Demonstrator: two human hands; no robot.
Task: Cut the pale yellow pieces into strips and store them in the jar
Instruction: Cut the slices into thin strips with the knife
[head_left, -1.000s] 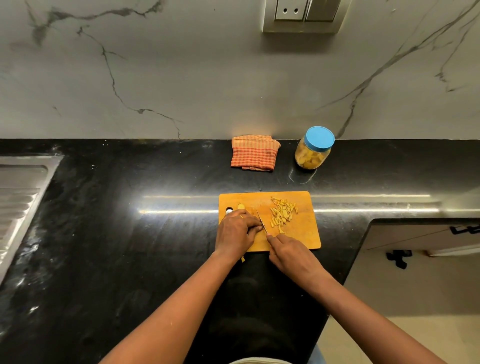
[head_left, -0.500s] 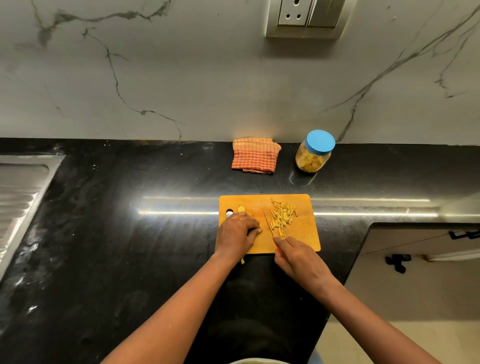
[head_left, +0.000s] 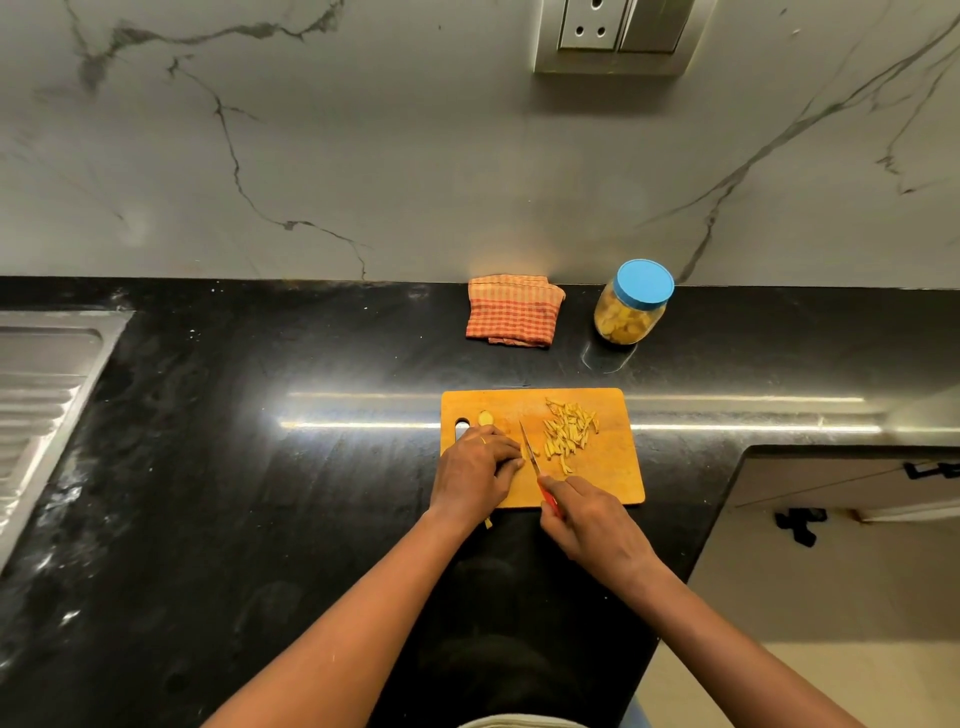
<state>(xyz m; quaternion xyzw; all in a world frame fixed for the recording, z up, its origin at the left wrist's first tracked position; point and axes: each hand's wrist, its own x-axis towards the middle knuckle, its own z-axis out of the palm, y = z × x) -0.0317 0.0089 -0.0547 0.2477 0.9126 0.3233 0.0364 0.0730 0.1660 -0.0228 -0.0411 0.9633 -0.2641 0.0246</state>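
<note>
An orange cutting board (head_left: 608, 473) lies on the black counter. A heap of pale yellow strips (head_left: 567, 434) sits on its far right part. My left hand (head_left: 475, 470) has its fingers curled down over a pale yellow piece near the board's left side; most of that piece is hidden. Beyond my left hand, one uncut pale piece (head_left: 485, 417) lies by the board's handle hole. My right hand (head_left: 592, 522) grips a red-handled knife (head_left: 531, 451), its blade standing just right of my left fingertips. The clear jar (head_left: 629, 312) with a blue lid stands behind the board, holding yellow pieces.
A folded orange checked cloth (head_left: 511, 310) lies by the wall, left of the jar. A steel sink drainboard (head_left: 39, 395) occupies the far left. The counter's edge drops off at the right beside a cabinet (head_left: 852, 483). A stray strip (head_left: 488, 522) lies off the board under my left wrist.
The knife went right to the strip heap, then came back beside my left fingertips. My left hand stays on the piece.
</note>
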